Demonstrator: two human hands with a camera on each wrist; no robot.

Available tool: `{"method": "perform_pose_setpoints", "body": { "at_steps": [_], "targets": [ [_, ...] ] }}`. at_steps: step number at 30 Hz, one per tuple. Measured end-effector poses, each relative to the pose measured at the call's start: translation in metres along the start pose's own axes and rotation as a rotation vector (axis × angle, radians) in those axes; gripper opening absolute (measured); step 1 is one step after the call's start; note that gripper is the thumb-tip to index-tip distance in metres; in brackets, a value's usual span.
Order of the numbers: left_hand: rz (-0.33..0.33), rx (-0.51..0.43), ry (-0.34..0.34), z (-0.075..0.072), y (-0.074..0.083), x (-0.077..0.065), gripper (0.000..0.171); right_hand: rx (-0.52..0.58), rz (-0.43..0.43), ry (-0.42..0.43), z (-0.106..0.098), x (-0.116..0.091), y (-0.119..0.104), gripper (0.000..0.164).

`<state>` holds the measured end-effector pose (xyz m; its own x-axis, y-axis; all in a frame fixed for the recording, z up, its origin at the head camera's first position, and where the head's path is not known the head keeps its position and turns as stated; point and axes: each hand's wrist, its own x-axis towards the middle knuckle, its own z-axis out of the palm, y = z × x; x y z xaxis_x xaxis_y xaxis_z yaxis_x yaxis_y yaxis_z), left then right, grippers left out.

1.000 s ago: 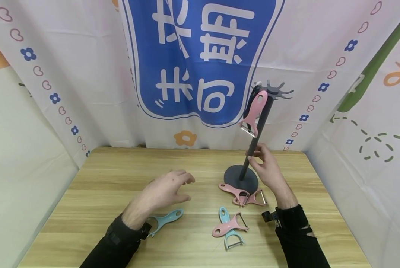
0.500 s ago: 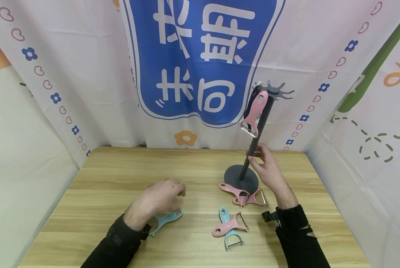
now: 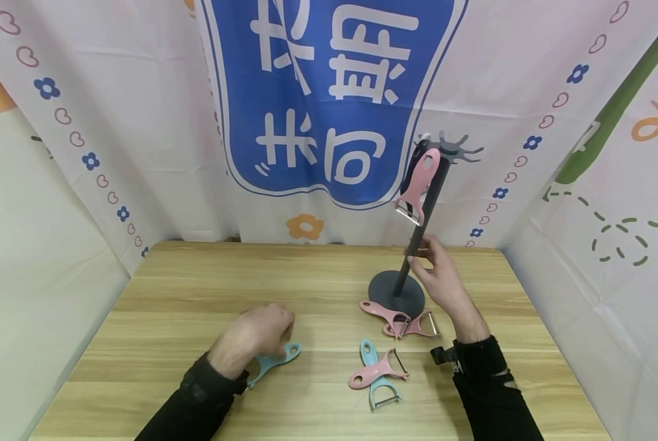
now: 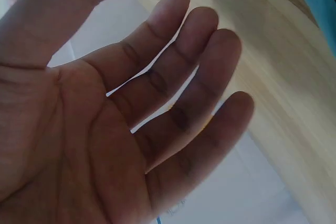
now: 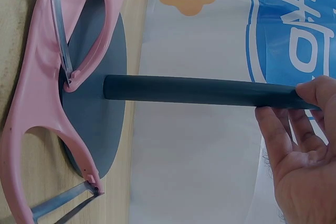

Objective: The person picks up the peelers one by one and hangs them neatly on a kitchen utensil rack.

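Note:
My right hand holds the dark grey pole of a utensil stand, thumb on one side and fingertips on the other. In the head view my left hand is over a light blue peeler on the table, hiding part of it. The left wrist view shows that hand's fingers loosely bent with nothing between them. A pink peeler hangs from the stand's hooked top, a dark utensil behind it. Two pink peelers lie overlapping against the stand's round base.
Nearer the front of the wooden table, a pink peeler lies across another light blue peeler. White printed cloth with a blue panel stands behind the table, and pale sheets rise on both sides.
My left hand has drawn back and down toward the light blue peeler, its fingers now turned downward. My right hand stays on the pole, and the stand has not moved.

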<state>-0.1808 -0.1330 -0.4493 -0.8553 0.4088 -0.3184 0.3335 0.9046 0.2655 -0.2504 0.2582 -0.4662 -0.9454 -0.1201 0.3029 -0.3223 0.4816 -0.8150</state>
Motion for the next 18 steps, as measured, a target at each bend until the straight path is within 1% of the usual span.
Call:
{"method": "perform_pose_setpoints", "body": {
  "at_steps": [5,11,14,18],
  "targets": [
    [-0.04,0.026,-0.057,0.002,0.001,0.003,0.039,-0.003,-0.002,0.001,-0.001,0.0,0.0,0.043],
    [-0.05,0.062,-0.071,0.008,0.001,0.006,0.042,-0.003,0.008,-0.006,-0.001,0.0,-0.001,0.044],
    [-0.057,0.094,-0.073,0.011,0.002,0.007,0.039,0.001,0.013,-0.009,-0.002,-0.001,-0.001,0.044],
    [-0.079,0.096,-0.088,0.012,0.003,0.009,0.031,0.001,0.022,-0.012,-0.002,-0.001,-0.001,0.044]
  ]
}}
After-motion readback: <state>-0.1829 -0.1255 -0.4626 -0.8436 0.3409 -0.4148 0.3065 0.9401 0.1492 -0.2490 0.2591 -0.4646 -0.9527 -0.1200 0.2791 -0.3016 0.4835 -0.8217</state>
